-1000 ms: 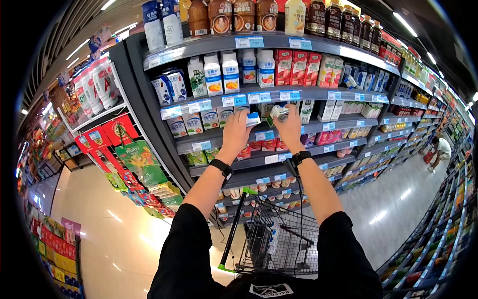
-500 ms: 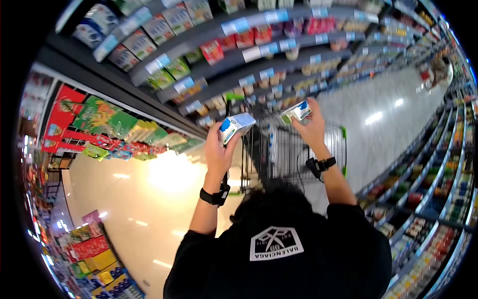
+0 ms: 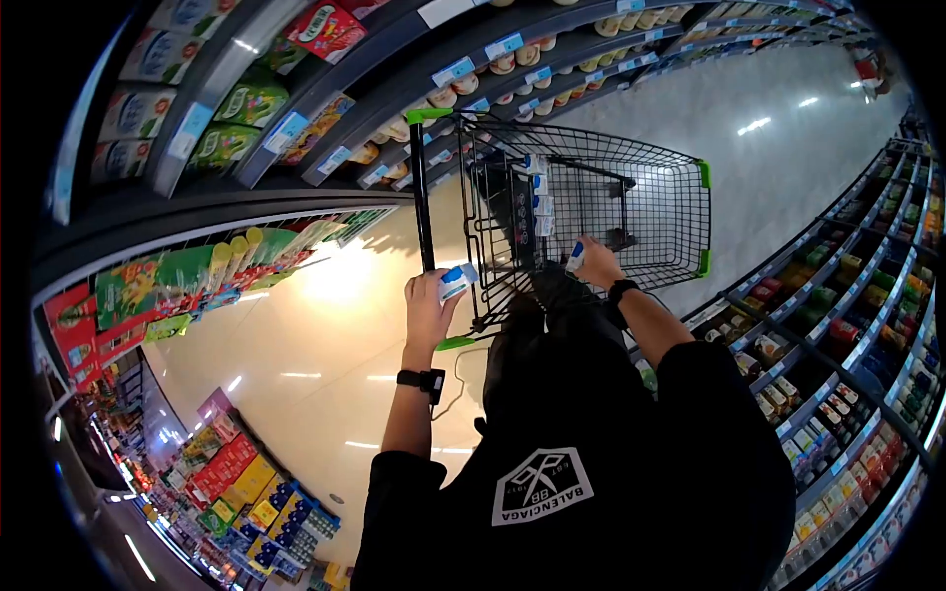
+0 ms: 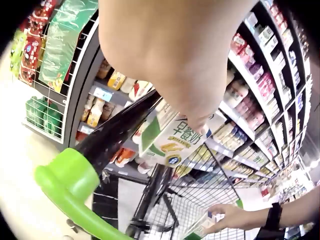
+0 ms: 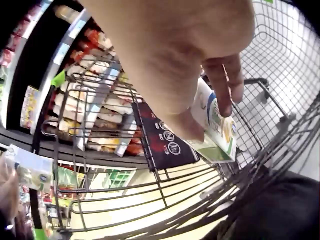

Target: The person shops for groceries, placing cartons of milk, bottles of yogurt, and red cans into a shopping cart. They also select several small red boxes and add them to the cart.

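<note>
My left hand [image 3: 425, 307] grips a small white milk carton [image 3: 454, 283] with green and blue print, close beside the cart's near end. In the left wrist view this carton [image 4: 175, 142] overlaps the black cart handle [image 4: 117, 130]. My right hand [image 3: 599, 264] pinches a second milk carton [image 3: 575, 258] of the same look at the cart's near side. The right wrist view shows that carton [image 5: 216, 127] between thumb and fingers, over the wire basket. Inside the black wire shopping cart [image 3: 708, 212], several white and blue cartons [image 3: 543, 205] lie in a row.
Shelves of packaged drinks [image 3: 236, 118] run along the far side of the cart. More shelves [image 3: 838, 394] line the right. Hanging snack packs [image 3: 148, 286] and stacked boxes [image 3: 236, 473] stand to the left. The cart has green corner pieces [image 3: 429, 116].
Both hands have come away from the shelf and down to the cart, each bringing a milk carton. The head view has tilted downward, showing more of the cart.
</note>
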{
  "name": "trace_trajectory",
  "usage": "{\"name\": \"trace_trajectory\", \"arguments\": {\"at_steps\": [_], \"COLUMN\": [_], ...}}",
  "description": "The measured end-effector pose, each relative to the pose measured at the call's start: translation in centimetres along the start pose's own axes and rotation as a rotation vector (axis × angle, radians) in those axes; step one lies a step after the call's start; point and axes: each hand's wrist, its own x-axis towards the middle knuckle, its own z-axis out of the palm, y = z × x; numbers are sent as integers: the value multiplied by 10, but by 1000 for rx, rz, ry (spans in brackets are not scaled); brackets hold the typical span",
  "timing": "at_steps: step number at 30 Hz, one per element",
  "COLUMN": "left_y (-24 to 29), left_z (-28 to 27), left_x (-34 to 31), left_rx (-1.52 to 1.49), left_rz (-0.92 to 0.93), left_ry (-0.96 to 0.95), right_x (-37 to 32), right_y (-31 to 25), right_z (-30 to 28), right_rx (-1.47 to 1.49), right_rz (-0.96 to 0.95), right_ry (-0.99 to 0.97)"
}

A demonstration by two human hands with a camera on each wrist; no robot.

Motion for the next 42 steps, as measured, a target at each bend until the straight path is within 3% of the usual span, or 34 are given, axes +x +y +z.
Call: {"name": "trace_trajectory", "arguments": {"at_steps": [2,4,9,12,13,15,17,18,20,21,23,24,26,27,28,30,31,33,36,37,38,40,42], "left_y": [-19,-31,-45,-52,-54,-56,-59,-60,-62,-62,-59,-57,-57,-56,-56,-52,-50,-52,-39,-31,-21,19,58], "left_z": [13,19,36,35,34,38,39,40,41,40,39,38,38,38,38,38,38,37,36,47,54,63,50], "left_x": [14,25,18,15,13,10,7,5,4,5,8,9,10,11,13,17,19,19,23,21,16,15,21], "left_rx": [11,1,41,57,68,47,17,18,-10,-18,-12,-6,13,16,20,13,10,1,-77,-134,-236,-596,-455], "left_rz": [65,42,-6,-2,20,5,18,13,32,33,30,31,20,14,10,11,1,-22,-1,12,-65,-138,-133], "left_ry": [-40,-48,-55,-83,-91,-77,-70,-80,-46,-50,-57,-61,-74,-77,-78,-70,-61,-94,50,225,303,416,237], "right_x": [20,54,111,171,173,179,186,182,203,205,203,197,184,183,184,186,176,123,47,16,-4,-56,-83], "right_y": [-3,4,-2,26,21,21,25,25,52,50,41,36,30,40,47,83,70,8,-61,-87,-103,-147,-172], "right_z": [17,50,86,142,147,164,189,196,253,252,233,222,201,212,205,229,209,132,74,48,48,4,-23], "right_rx": [28,58,78,58,93,178,366,420,290,291,811,811,953,899,640,21,21,669,991,982,1091,1546,1978], "right_rz": [26,28,150,131,118,191,342,280,358,359,720,718,659,648,520,-105,-106,4,-210,-300,-267,101,164], "right_ry": [-35,66,15,21,119,122,208,325,460,456,-83,-82,-181,-82,-111,333,352,345,243,151,33,-450,-756]}}
